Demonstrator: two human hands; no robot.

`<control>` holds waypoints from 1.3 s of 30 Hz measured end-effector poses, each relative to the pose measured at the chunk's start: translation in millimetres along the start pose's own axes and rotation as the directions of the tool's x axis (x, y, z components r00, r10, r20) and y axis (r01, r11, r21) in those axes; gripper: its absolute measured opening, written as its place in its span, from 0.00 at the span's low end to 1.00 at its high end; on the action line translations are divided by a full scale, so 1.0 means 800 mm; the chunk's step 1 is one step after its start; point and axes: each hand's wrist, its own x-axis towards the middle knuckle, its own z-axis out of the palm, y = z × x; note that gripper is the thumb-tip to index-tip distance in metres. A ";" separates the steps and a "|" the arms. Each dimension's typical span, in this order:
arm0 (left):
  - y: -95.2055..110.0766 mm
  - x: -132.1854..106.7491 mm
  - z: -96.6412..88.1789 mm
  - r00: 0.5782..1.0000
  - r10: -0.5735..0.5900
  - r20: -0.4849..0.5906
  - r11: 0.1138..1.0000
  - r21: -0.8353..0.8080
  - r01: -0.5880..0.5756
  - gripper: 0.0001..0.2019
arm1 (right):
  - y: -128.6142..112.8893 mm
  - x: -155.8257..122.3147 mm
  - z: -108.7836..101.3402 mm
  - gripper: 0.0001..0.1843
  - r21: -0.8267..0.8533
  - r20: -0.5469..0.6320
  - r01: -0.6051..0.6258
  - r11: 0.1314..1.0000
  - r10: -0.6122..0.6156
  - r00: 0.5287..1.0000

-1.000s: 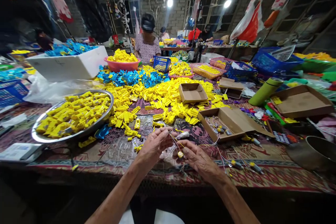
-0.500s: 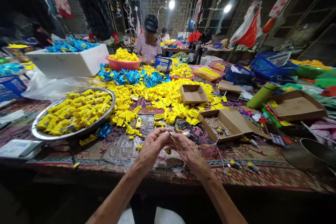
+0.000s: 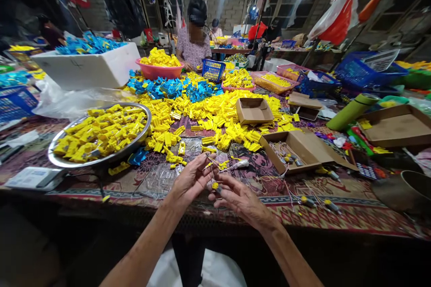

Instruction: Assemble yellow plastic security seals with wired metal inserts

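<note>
As the two hands met just over the near edge of the table, the left hand [image 3: 190, 179] pinched a few wires [image 3: 210, 167] between thumb and forefinger. The right hand [image 3: 242, 199], at its 4 o'clock, nipped a small part [image 3: 215, 186] with a yellow cap at the lower end of those wires, its other fingers loosely spread. The step looked like sorting or straightening the hair-thin, springy leads. Any further handling would call for a light, steady pinch, since such wire kinks and tangles easily.

Under the hands lay a patterned woven cloth [image 3: 141, 188], soft and flat. At 2 o'clock sat an open cardboard box [image 3: 313, 154], shallow and stiff, with more wired parts in it. At 10 o'clock a round, shiny metal tray [image 3: 54, 159] was heaped with blocky yellow pieces [image 3: 101, 132] of hard, glossy plastic. More of them covered the table at 12 o'clock, with blue pieces [image 3: 168, 89] beyond. Farther off at 11 o'clock stood a white foam box [image 3: 90, 71], and at 12 o'clock another person [image 3: 193, 49] sat behind a pink bowl [image 3: 158, 72].
</note>
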 end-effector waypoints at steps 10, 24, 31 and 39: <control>0.004 -0.008 -0.018 1.000 0.003 0.015 1.000 -0.018 -0.002 0.07 | 0.010 0.004 0.021 0.20 0.105 -0.068 -0.084 0.991 0.092 0.993; 0.014 -0.024 -0.055 0.982 -0.114 0.150 0.993 0.045 0.108 0.11 | 0.007 -0.001 0.040 0.24 -0.092 -0.141 -0.110 0.990 0.097 0.985; 0.001 -0.019 -0.061 0.993 -0.112 0.028 0.994 -0.013 0.112 0.09 | 0.015 -0.006 0.041 0.19 0.014 -0.049 -0.047 0.999 0.048 0.998; 0.003 -0.017 -0.062 0.992 -0.122 0.035 0.990 -0.065 0.124 0.06 | 0.011 -0.007 0.042 0.18 0.085 -0.068 -0.056 0.995 0.062 0.996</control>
